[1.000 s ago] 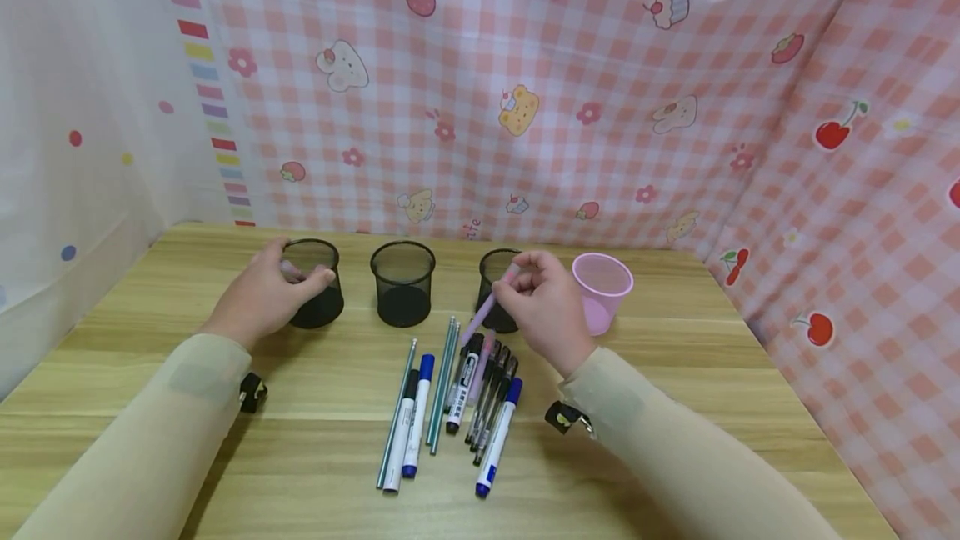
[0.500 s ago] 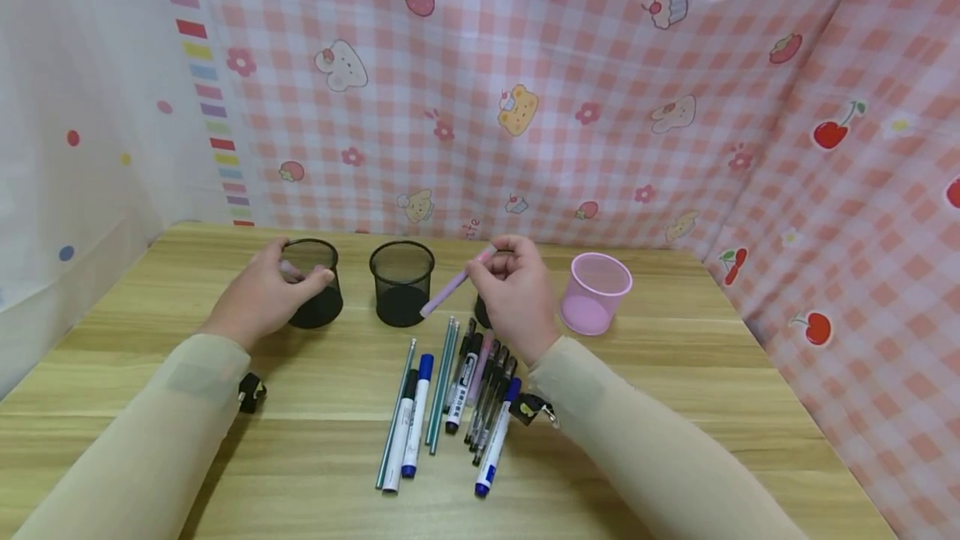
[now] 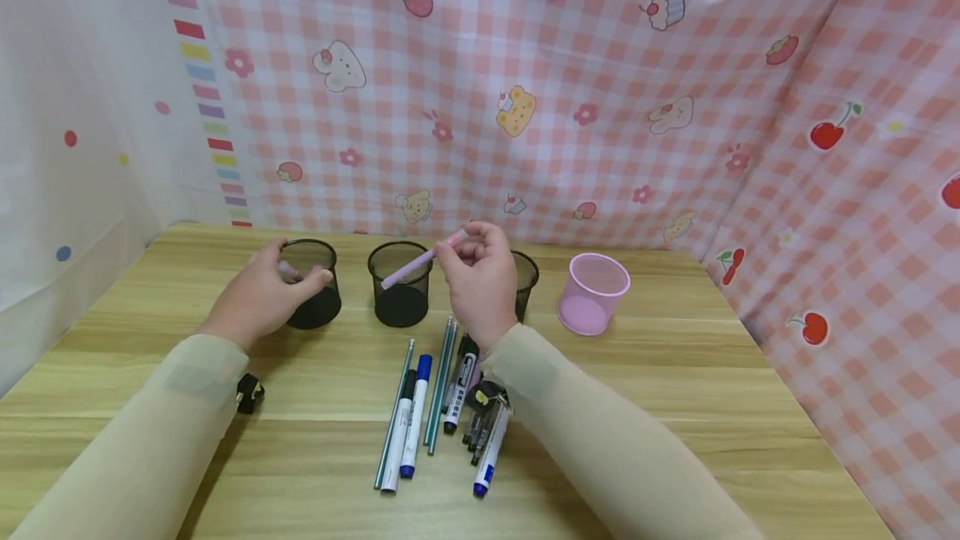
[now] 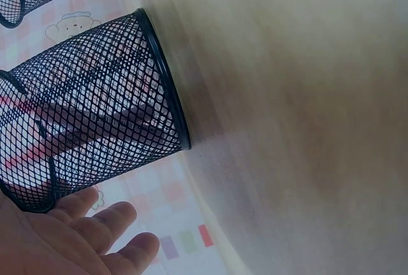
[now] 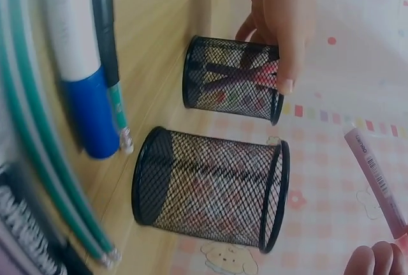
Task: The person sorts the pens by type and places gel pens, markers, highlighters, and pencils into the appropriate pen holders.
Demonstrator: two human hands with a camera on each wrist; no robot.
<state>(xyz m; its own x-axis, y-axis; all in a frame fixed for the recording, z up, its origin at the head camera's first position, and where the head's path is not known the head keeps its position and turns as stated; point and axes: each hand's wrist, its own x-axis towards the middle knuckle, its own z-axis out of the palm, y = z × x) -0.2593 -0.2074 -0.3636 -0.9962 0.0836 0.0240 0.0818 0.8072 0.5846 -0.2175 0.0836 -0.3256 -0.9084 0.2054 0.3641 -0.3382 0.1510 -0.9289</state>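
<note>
Pink gingham cloth (image 3: 450,132) hung behind, printed with strawberries, flowers and animal faces. Wood-grain table (image 3: 637,423) below it. Clock read from the head view, centred on the pen spread.

Two pale sleeves (image 3: 600,432), from about 8 and 4 o'clock. Left hand (image 3: 258,300), 10 o'clock: gripping a black mesh pen cup (image 3: 318,311) by its rim, thumb and fingers on opposite sides. Right hand (image 3: 483,288), just past 12: narrow pinch on a lilac-pink pen (image 3: 408,268).

Gripped cup: crossed pink pens visible through the mesh. Second black cup (image 3: 401,307) stands at 11, third black cup (image 3: 524,290) at 1, partly behind the right hand; pink mesh cup (image 3: 592,298) at 2. All upright.

Whiteboard markers at centre: black-capped marker (image 3: 398,440) and blue-capped marker (image 3: 416,415) side by side, black-lettered marker (image 3: 460,390), another blue-ended marker (image 3: 490,457) towards 5. Green pencils: single pencil (image 3: 393,415) beside the black-capped marker, pencil pair (image 3: 439,383) near the middle. Black pens (image 3: 477,430) partly hidden by the right wrist. Lilac-pink pen slants towards 8 from the fingers, above the second black cup's mouth, apart from its rim
</note>
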